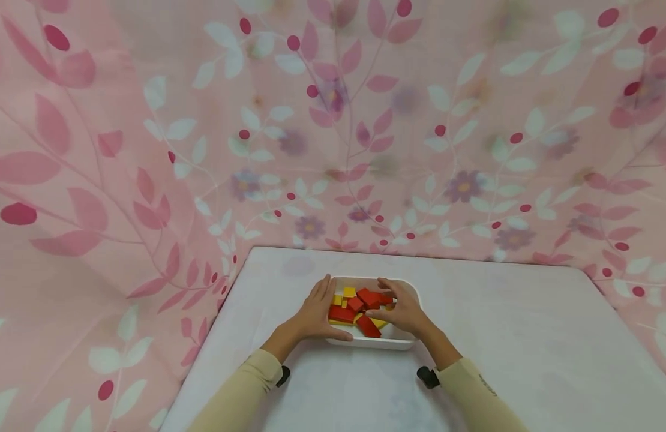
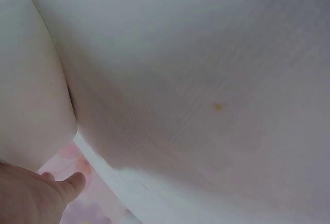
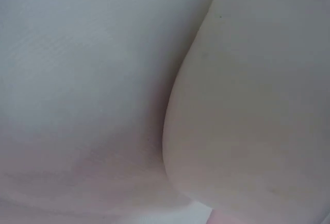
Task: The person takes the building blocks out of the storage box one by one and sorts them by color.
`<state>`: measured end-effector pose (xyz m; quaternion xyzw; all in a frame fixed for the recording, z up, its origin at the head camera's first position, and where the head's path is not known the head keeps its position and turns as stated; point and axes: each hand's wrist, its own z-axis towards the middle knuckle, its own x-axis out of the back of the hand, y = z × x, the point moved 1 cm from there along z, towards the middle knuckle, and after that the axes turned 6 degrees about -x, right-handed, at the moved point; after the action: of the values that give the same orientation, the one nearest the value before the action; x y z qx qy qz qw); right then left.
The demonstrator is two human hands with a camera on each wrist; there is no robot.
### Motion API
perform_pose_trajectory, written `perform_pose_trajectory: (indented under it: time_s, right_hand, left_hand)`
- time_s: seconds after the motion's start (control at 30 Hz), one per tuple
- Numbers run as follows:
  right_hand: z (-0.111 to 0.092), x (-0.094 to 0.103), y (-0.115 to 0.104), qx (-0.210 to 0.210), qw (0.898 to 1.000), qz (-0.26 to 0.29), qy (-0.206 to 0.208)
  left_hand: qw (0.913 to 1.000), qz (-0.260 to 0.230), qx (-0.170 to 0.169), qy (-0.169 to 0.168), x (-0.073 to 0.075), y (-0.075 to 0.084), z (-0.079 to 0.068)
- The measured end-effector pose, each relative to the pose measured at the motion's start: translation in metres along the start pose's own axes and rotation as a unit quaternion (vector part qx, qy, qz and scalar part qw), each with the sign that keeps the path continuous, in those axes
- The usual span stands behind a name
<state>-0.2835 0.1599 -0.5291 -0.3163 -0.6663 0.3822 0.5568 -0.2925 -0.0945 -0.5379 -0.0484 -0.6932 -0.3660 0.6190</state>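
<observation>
Pink cloth (image 1: 338, 138) printed with leaves, berries and flowers hangs behind and to the left of a pale table (image 1: 527, 336) whose corners are rounded. The tabletop is whitish, with faint bluish-grey patches of pattern, and its far edge runs close to the foot of the cloth.

Near the middle of the table lies a white tray (image 1: 371, 344) with low walls and rounded corners. Inside it, red blocks (image 1: 341, 314) and yellow blocks (image 1: 349, 292) are heaped loosely, some tilted over others, mostly toward the left and middle.

The left hand (image 1: 314, 313) rests at the tray's left side, its fingers extended along the wall and its thumb stretched by the near rim. The right hand (image 1: 402, 310) reaches over the right side, fingers bent above the red blocks; whether it pinches 1 of them I cannot tell. Both forearms wear beige sleeves (image 1: 238, 387), with 1 black object (image 1: 428, 377) by each cuff. The 2 wrist views show mainly blurred, pale surfaces.
</observation>
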Motion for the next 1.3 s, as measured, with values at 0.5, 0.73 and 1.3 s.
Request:
perform_pose_trajectory:
  time_s: [0.5,0.73,1.3]
  right_hand:
    - [0.013,-0.007,-0.003,-0.028,0.999,0.017,-0.006]
    - [0.016,-0.017,0.002,-0.036,0.999,0.021,-0.014]
    - [0.027,-0.017,0.005,-0.064,0.996,0.040,-0.037]
  left_hand:
    - [1.0000,-0.006,-0.003,0.004,0.006,-0.004,-0.002]
    - [0.9998,-0.014,-0.014,-0.004,0.003,-0.002,-0.001]
    - [0.9998,-0.020,-0.004,0.002,0.000,-0.003,-0.001]
